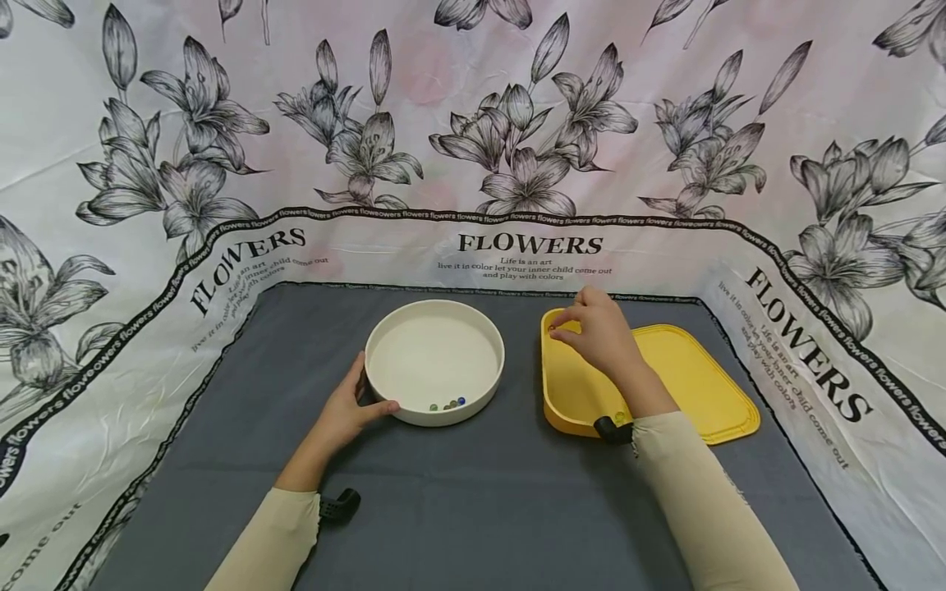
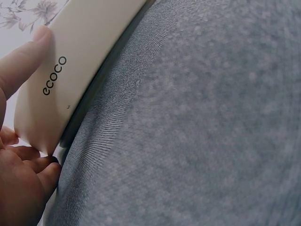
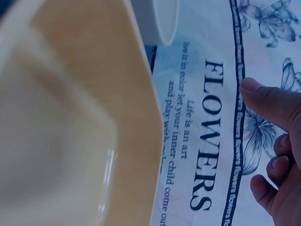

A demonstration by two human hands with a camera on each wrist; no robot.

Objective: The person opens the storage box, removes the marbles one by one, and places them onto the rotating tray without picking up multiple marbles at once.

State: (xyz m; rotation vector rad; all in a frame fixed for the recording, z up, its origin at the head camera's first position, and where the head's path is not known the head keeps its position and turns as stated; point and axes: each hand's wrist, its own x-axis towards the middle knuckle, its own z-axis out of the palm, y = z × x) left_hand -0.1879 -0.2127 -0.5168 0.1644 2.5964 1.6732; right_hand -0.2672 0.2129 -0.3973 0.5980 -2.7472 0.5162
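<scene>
My left hand (image 1: 351, 414) grips the left side of a round white tray (image 1: 436, 345), thumb at its front and fingers round the side. In the left wrist view, the thumb lies along the tray wall (image 2: 77, 61), marked "ecoco", with fingertips at its lower edge. Several small glass marbles (image 1: 447, 406), green ones and a blue one, lie near the tray's front. Over a yellow rectangular box (image 1: 569, 382), my right hand (image 1: 600, 332) pinches what looks like a small reddish marble (image 1: 551, 328) between thumb and forefinger. The right wrist view hides that pinch. Yellowish marbles (image 1: 621, 418) lie in the box's near end.
A flat yellow lid (image 1: 698, 386) lies right of the box, partly behind the right forearm. Grey cloth (image 1: 443, 509) covers the table. White fabric printed with flowers (image 1: 517, 148) rises behind and along both sides.
</scene>
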